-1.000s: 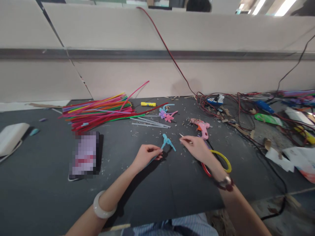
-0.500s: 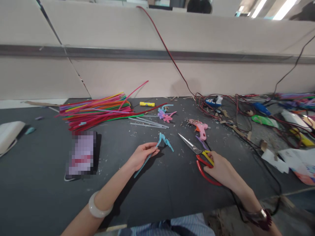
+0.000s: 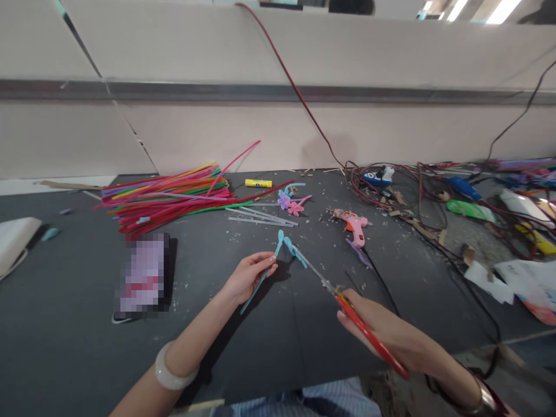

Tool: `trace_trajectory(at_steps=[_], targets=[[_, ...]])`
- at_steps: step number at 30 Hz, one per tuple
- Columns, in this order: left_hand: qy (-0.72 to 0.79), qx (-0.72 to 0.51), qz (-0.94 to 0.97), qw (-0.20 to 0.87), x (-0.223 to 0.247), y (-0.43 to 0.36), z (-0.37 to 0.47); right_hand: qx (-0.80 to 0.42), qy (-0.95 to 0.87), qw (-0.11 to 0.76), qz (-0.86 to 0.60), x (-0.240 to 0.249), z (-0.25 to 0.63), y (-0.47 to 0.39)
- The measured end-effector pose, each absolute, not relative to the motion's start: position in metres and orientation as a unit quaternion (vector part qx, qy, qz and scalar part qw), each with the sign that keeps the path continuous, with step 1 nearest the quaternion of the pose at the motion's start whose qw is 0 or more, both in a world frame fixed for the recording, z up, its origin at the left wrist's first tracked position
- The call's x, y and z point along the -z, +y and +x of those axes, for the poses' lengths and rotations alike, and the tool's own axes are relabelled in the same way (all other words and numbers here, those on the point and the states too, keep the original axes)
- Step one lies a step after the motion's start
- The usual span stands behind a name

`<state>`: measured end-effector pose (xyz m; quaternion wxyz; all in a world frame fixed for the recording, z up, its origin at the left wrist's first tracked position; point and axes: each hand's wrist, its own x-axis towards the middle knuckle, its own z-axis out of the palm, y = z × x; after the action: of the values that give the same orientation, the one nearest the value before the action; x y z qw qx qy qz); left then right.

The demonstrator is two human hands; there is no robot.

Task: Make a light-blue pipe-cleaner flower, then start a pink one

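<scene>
My left hand (image 3: pixel 252 275) pinches a light blue pipe cleaner (image 3: pixel 279 243) between thumb and fingers. Its tail slants down toward me, and its bent upper part rises above my fingertips. My right hand (image 3: pixel 382 327) grips a pair of scissors (image 3: pixel 365 333) with red and yellow handles, seen nearly edge-on. The blade tips reach the blue pipe cleaner's right-hand part; whether they are around it or just beside it I cannot tell. Small purple and pink pipe-cleaner flowers (image 3: pixel 295 207) lie farther back.
A bundle of coloured pipe cleaners (image 3: pixel 174 200) lies at the back left, near a phone (image 3: pixel 145 272). Pale strips (image 3: pixel 260 218) and a yellow glue stick (image 3: pixel 258 183) lie mid-table. A pink glue gun (image 3: pixel 354 225) with its cord, tangled red cables (image 3: pixel 419 179) and scraps fill the right.
The scissors have swung up and left from the table, turning edge-on, and their tips now meet the blue pipe cleaner. My left hand has barely moved.
</scene>
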<state>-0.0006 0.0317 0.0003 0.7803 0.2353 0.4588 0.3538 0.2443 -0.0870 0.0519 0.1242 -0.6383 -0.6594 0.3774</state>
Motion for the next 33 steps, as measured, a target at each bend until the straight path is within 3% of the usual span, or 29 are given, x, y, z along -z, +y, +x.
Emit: trace_trajectory(at_steps=[5, 24, 33], targets=[[0.44, -0.371, 0.245, 0.781, -0.003, 0.031, 0.0, -0.384, -0.7, 0.043, -0.601, -0.05, 0.227, -0.082], [0.436, -0.326, 0.308, 0.78, -0.001, 0.024, 0.005, -0.425, -0.684, 0.047, -0.591, -0.051, 0.222, -0.07], [0.482, -0.205, 0.385, 0.76, -0.005, 0.014, -0.006, -0.432, -0.691, 0.041, -0.578, -0.04, 0.223, -0.066]])
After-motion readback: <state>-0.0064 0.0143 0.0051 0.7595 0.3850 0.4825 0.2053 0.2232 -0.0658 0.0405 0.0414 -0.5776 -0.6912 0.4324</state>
